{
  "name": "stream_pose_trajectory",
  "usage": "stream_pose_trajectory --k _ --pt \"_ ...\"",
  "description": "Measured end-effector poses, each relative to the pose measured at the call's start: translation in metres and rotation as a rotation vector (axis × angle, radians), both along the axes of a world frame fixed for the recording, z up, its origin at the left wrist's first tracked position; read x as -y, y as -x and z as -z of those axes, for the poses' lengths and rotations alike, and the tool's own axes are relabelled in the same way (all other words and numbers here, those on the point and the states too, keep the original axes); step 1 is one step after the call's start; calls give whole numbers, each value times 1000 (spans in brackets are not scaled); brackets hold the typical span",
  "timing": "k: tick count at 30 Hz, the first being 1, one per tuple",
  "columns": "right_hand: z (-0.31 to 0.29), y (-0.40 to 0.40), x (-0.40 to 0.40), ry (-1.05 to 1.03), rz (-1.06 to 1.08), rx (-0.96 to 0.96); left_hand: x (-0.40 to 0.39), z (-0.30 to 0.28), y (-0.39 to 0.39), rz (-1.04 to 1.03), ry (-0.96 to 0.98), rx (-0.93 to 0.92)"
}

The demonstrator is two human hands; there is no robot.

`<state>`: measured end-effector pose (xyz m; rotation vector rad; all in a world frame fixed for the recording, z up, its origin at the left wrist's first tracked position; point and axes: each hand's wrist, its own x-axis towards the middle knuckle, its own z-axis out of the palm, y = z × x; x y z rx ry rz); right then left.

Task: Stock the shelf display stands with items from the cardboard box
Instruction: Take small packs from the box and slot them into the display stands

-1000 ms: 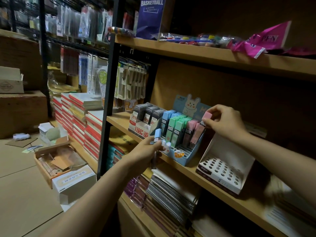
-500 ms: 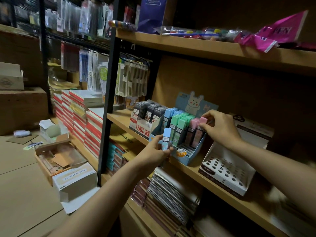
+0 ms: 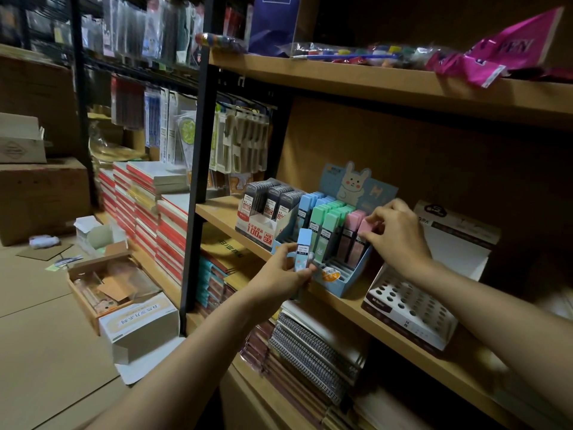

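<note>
A light blue display stand (image 3: 342,282) with a rabbit on its back card sits on the middle wooden shelf. It holds rows of blue, green and pink slim cases. My left hand (image 3: 286,274) grips a blue case (image 3: 302,251) upright, just in front of the stand's left corner. My right hand (image 3: 395,234) pinches the top of a pink case (image 3: 361,240) standing in the stand's rightmost row. An open cardboard box (image 3: 102,287) with small items lies on the floor at the left.
A stand of dark grey cases (image 3: 266,209) is left of the blue one. A white holed display tray (image 3: 409,311) stands to its right. Spiral notebooks (image 3: 313,349) fill the shelf below. A white carton (image 3: 139,324) lies on the floor by the black shelf post (image 3: 198,169).
My right hand has lowered the pink case down into the rightmost row. My left hand has lifted the blue case slightly, still in front of the stand.
</note>
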<state>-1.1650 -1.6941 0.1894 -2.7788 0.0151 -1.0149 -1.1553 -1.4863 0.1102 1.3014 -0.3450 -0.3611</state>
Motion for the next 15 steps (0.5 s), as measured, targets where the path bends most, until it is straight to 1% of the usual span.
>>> stream_pose_trajectory --k 5,8,10,12,15 --pt "-2 1 -3 30 35 -42 0 -1 2 -17 -1 27" --pt "-7 5 -7 -52 -23 3 0 -3 3 -56 -68 87" --pt "-9 7 -17 -146 -116 20 1 -5 3 -82 -76 125" --pt "-10 8 -32 -218 -229 -68 0 -7 3 -95 -68 147" --pt "-13 6 -54 -236 -331 -193 -2 -12 1 -70 -88 206"
